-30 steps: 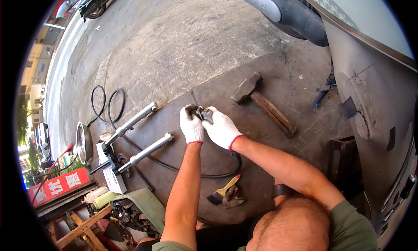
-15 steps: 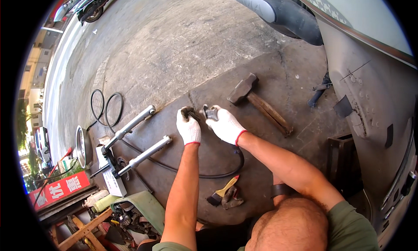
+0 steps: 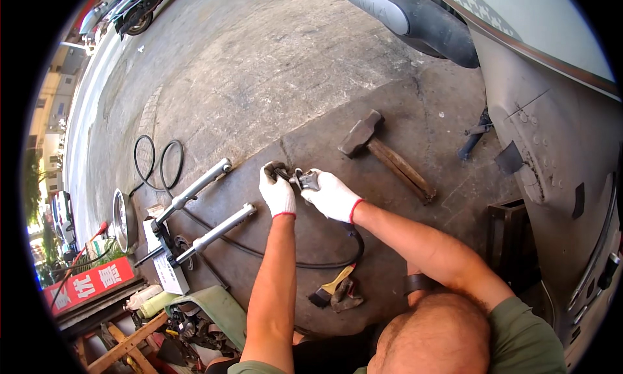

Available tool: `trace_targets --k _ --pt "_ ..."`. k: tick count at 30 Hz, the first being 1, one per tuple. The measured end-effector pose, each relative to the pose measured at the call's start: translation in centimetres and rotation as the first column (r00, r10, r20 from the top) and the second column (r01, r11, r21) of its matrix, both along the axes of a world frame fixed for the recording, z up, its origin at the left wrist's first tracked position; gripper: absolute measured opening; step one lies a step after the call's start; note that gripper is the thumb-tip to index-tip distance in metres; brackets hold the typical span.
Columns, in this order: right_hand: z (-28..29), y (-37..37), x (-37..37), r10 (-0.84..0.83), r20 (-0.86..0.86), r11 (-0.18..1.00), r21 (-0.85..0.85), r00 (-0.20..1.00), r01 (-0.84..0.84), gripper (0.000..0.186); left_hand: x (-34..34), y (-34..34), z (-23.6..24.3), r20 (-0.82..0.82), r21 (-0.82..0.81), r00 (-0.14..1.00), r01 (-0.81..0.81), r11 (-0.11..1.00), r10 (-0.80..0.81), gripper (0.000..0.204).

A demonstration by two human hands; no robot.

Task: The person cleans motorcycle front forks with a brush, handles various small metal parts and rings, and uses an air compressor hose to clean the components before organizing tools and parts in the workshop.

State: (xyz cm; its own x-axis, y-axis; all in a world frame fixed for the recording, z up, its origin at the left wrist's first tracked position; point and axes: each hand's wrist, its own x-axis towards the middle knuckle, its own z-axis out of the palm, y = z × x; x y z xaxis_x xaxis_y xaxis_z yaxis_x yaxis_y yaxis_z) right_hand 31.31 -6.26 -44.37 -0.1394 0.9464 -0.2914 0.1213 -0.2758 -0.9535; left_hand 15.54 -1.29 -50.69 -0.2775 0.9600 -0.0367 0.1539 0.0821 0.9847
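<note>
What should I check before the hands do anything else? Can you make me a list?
1. Both hands gloved: ok, left hand and right hand.
2. Metal part held by the right hand: ok.
3. Left hand's grip: cannot tell, fingers hide it.
4. Hammer away from both hands: ok.
5. Brush away from both hands: ok.
6. Black hose not under the arms: not ok, it passes beneath the left arm.

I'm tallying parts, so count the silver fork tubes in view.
2: the upper tube and, roughly parallel below it in the picture, the lower tube, both left of the left hand. Clutter at lower left may hide more.
</note>
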Motion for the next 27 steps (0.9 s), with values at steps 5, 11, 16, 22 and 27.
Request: trace_targets --k 5,11,16,22,27 --pt "2.5 -0.4 0.7 0.027 -0.201 0.972 -0.225 0.979 -0.073 0.029 -1.6 -0.1 0.3 0.322 -0.158 0.945 0.000 0.987 0.052 0.026" --pt "1.7 -0.8 1.2 -0.211 -0.349 0.927 -0.368 0.913 0.073 0.021 -1.3 -0.1 1.5 0.648 -0.191 0.762 0.146 0.971 0.013 0.029" --pt "0.8 -1.0 1.4 -0.216 -0.437 0.903 -0.429 0.873 0.009 0.012 -0.7 -0.4 1.9 0.681 -0.192 0.724 0.319 0.928 -0.108 0.048" --pt "0.2 -1.2 1.3 -0.242 -0.309 0.882 -0.465 0.920 0.076 0.012 1.5 -0.8 3.5 0.931 -0.208 0.358 0.357 0.910 0.073 0.055" --pt "0.7 -1.4 1.2 -0.290 -0.291 0.868 -0.480 0.912 0.124 0.015 1.4 -1.4 3.0 0.912 -0.210 0.406 0.354 0.912 0.053 0.052"
